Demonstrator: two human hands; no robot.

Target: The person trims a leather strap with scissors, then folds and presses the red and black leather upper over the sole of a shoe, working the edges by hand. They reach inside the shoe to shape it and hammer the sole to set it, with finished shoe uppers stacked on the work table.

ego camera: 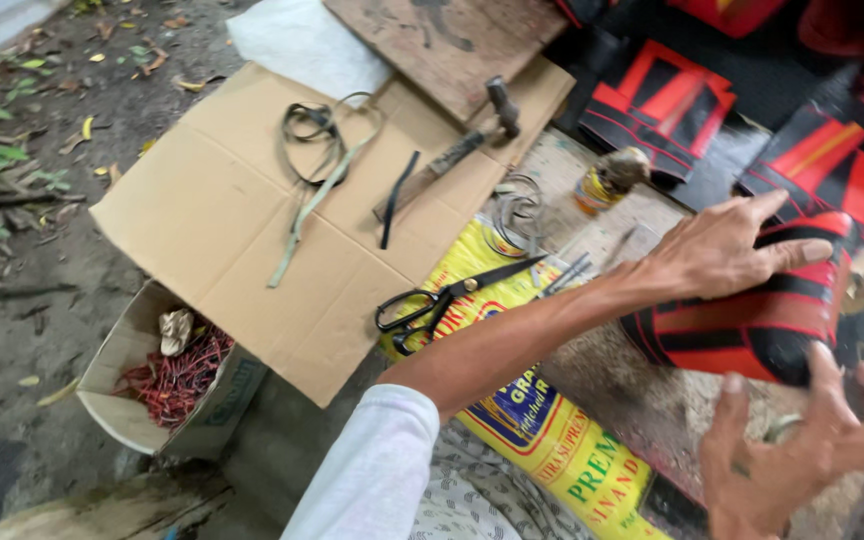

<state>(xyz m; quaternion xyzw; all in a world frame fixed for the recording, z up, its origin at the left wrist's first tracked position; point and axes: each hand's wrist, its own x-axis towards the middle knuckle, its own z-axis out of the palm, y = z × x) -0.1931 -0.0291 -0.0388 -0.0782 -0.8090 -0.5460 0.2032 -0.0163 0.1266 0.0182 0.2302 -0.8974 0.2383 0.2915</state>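
Left hand (727, 255) lies flat, fingers spread, on the red-and-black piece (752, 335) at the surface's right edge, right hand (802, 450) splayed just below — best keep both palms pressing evenly.

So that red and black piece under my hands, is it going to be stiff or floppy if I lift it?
Probably flexible rather than rigid: the red and black piece curves into a roll under the left hand, so it bends easily. It looks thin, so likely light for its size. Its glossy surface may be a little slippery, and it could spring open once the right hand lets go.
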